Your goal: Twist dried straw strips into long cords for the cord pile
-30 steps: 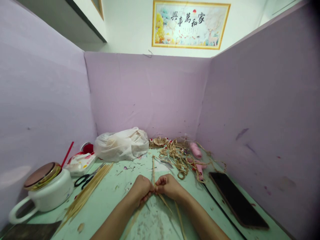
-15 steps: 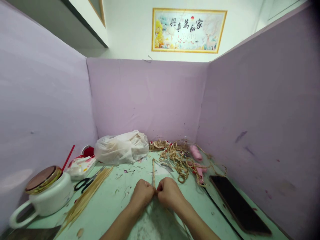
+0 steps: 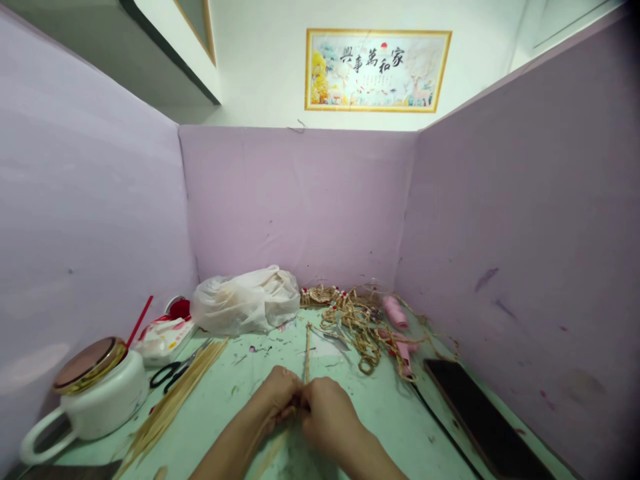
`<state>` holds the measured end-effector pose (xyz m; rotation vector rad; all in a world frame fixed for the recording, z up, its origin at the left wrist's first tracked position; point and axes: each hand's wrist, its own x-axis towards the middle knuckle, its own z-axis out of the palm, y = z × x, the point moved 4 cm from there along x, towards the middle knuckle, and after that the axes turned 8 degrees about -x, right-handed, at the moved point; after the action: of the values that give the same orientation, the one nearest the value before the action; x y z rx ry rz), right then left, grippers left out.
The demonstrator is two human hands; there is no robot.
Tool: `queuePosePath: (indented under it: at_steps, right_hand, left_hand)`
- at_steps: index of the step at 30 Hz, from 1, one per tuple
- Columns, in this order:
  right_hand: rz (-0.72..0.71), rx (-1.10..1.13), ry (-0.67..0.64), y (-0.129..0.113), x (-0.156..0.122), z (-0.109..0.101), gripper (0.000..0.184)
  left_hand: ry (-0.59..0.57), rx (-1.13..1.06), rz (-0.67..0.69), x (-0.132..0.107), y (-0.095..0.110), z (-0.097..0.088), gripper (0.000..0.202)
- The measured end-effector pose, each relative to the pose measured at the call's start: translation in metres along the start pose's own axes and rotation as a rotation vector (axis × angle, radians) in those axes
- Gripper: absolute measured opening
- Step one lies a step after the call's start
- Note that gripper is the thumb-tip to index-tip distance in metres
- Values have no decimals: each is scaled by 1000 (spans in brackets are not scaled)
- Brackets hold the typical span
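Note:
A thin braided straw cord (image 3: 308,350) runs away from me across the green tabletop, its far end lying flat. My left hand (image 3: 281,395) and my right hand (image 3: 327,408) meet at its near end, fingers closed and pinching the straw strands. The fingertips are mostly hidden behind the knuckles. Below them, a loose pale strand (image 3: 273,453) trails toward me, blurred. To the left lies a bundle of flat straw strips (image 3: 175,400), with black-handled scissors (image 3: 173,377) beside it.
At left stand a white lidded mug (image 3: 107,400) and a tissue pack (image 3: 163,340). Farther back are a plastic bag (image 3: 247,300), a tangle of braided cord (image 3: 363,330), a pink thread spool (image 3: 395,312) and a pink glue gun (image 3: 404,353). A dark phone (image 3: 485,420) lies right, near a black cable (image 3: 443,427).
Both hands have shifted slightly left and closer together, with my right hand now overlapping my left fingers. The view has tilted up a little.

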<state>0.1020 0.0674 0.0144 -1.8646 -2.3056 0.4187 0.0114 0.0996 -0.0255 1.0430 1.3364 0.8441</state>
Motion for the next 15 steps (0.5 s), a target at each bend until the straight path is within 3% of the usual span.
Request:
queuePosePath:
  at_steps: [7,11,15]
  right_hand:
    - [-191,208,-150,0,-4,17,23]
    - [-105,273,-164,7,-5,26,26]
    - [-63,287,-191,8,-6,22,23]
  left_hand:
    - [94,199,-43,-2,5,2,28]
    - [137,261,-36,-2,10,3,31]
    - [115,304,7,3,8,0,30]
